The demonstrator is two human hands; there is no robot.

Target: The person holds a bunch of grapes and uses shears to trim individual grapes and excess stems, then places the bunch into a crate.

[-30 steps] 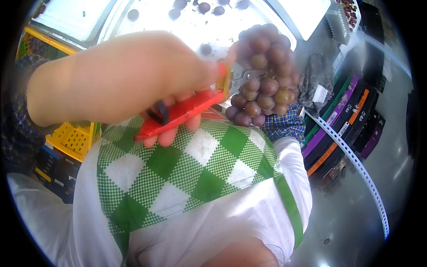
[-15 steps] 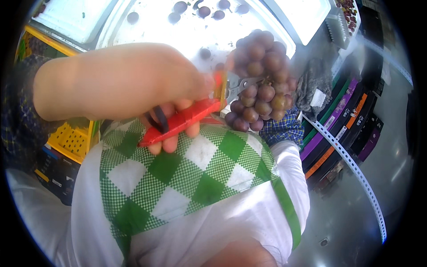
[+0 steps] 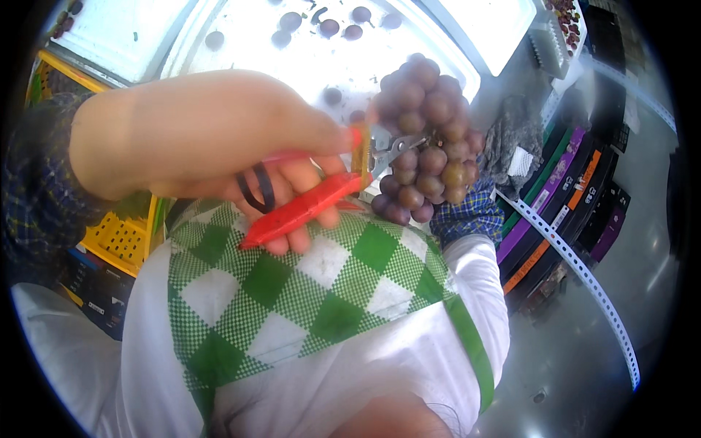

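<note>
My left hand (image 3: pixel 292 175) is wrapped round a pair of red-handled snips (image 3: pixel 310 208), with a black loop hanging at the handle. The metal blades reach into a bunch of reddish-brown grapes (image 3: pixel 431 117), their tips among the berries near a stem. The bunch is up in front of the green-and-white checked apron (image 3: pixel 292 292). My right sleeve (image 3: pixel 471 212), blue plaid, runs up behind the grapes; the right hand there is hidden by them, and the bunch appears held by it.
A white tray (image 3: pixel 255 55) with loose grapes and bits lies beyond my hands. A yellow crate (image 3: pixel 117 237) is at the left. A grey knitted glove (image 3: pixel 515 135) is right of the bunch, near stacked dark boxes (image 3: pixel 569 197) and a perforated metal strip (image 3: pixel 584 281).
The snips and my left hand have shifted slightly right and down. The grape bunch has moved a little left. The blades are still among the berries.
</note>
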